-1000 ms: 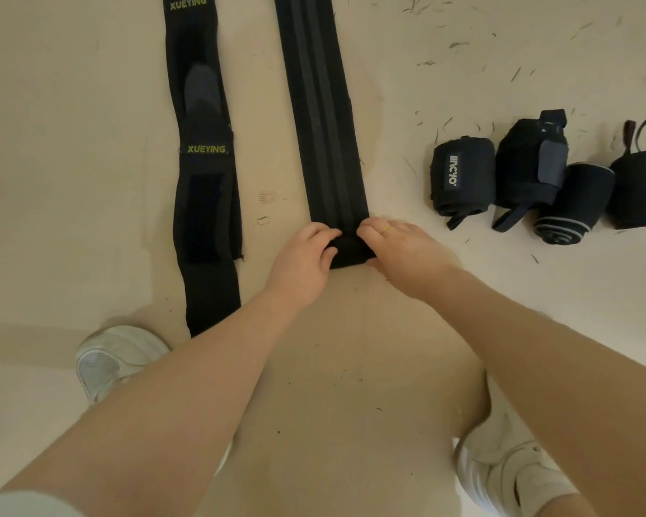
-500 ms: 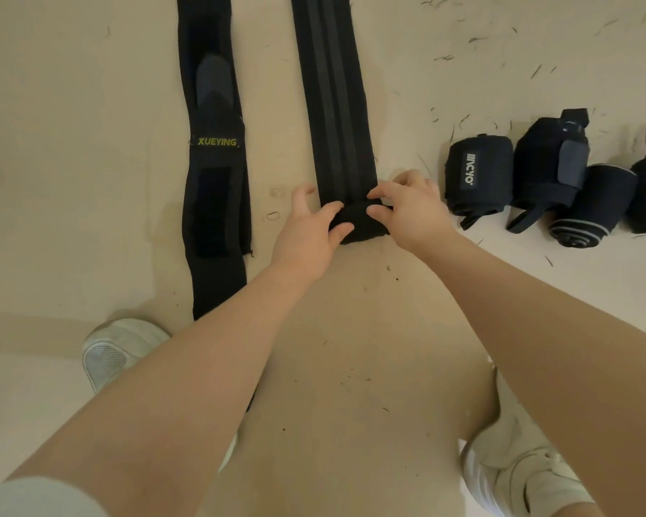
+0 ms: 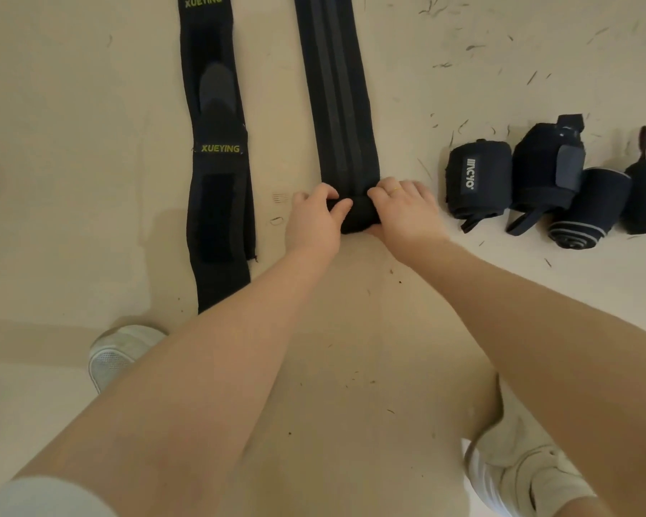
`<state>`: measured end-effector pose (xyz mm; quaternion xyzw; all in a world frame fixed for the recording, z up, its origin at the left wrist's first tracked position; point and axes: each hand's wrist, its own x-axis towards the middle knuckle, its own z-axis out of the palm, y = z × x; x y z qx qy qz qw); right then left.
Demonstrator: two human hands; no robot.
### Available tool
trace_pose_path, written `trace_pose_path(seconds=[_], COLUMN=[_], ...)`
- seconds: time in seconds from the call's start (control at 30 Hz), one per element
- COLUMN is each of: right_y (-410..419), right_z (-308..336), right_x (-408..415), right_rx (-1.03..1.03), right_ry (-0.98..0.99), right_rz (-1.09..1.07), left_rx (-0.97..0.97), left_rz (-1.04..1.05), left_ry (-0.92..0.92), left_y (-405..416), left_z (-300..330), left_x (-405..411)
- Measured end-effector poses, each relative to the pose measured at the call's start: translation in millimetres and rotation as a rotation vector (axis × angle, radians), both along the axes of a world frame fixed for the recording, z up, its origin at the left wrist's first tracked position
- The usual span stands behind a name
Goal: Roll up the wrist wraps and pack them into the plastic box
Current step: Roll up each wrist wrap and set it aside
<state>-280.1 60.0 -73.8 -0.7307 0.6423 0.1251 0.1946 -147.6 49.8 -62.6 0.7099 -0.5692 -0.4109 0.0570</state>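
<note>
Standing nearest the camera, two white shoes (image 3: 122, 352) flank the bare forearms that reach forward over the pale floor (image 3: 351, 367). At the end of those arms, the left hand (image 3: 316, 222) and the right hand (image 3: 407, 210) meet on the rolled end (image 3: 355, 216) of a striped wrist wrap (image 3: 336, 95): each hand's fingers curl over the top of the small dark roll from its own side, gripping it between them, with a thin ring on one finger of the right hand. Beyond the grip, the unrolled length of this wrap lies flat and straight on the floor, running away out of the top of the view. Left of the grip, apart from it, a second flat wrap (image 3: 217, 173) printed XUEYING lies roughly parallel. Right of the grip, just past the right hand, four already rolled wraps (image 3: 478, 181) sit side by side in a row, touching one another, the last cut off by the frame edge. Small dark scraps are scattered on the floor farther out.
</note>
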Motion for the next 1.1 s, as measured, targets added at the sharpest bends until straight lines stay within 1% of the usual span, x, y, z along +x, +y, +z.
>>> trace_pose_path(seconds=[0.03, 0.1, 0.17, 0.23, 0.33, 0.47, 0.6, 0.7, 0.83, 0.9, 0.97, 1.03, 1.1], right_y=[-7, -15, -10, 2, 15, 27, 36, 48, 72, 86, 98, 110, 125], right_z=[5, 19, 38, 62, 108, 197, 280, 334, 380, 390, 394, 391, 386], right_x=[-4, -12, -17, -16, -12, -8, -7, -6, -1, 4, 9, 11, 12], right_rx=[0.062, 0.198, 0.355, 0.403, 0.346, 0.206, 0.107, 0.047, -0.015, -0.023, -0.047, -0.086, -0.137], right_ry=[-0.039, -0.146, -0.414, -0.67, -0.801, -0.935, -1.13, -1.166, -1.125, -1.159, -1.15, -1.155, -1.213], right_rz=[-0.032, -0.137, -0.357, -0.567, -0.731, -0.787, -0.945, -0.92, -0.925, -0.931, -0.896, -0.81, -0.689], left_rx=[0.019, 0.05, 0.102, 0.13, 0.054, -0.04, -0.202, -0.249, -0.371, -0.42, -0.438, -0.443, -0.439], left_rz=[0.008, -0.109, -0.258, -0.275, -0.216, -0.174, -0.142, -0.147, -0.177, -0.159, -0.144, -0.122, -0.12], left_ry=[0.027, 0.055, 0.089, 0.153, 0.224, 0.331, 0.488, 0.554, 0.527, 0.533, 0.533, 0.538, 0.55], left_y=[-2, -5, -2, 4, 10, 20, 35, 55, 87, 98, 108, 113, 115], left_z=[1, 9, 26, 51, 104, 185, 268, 322, 360, 370, 376, 379, 381], left_x=[0, 5, 14, 23, 32, 31, 18, 9, 12, 17, 22, 28, 36])
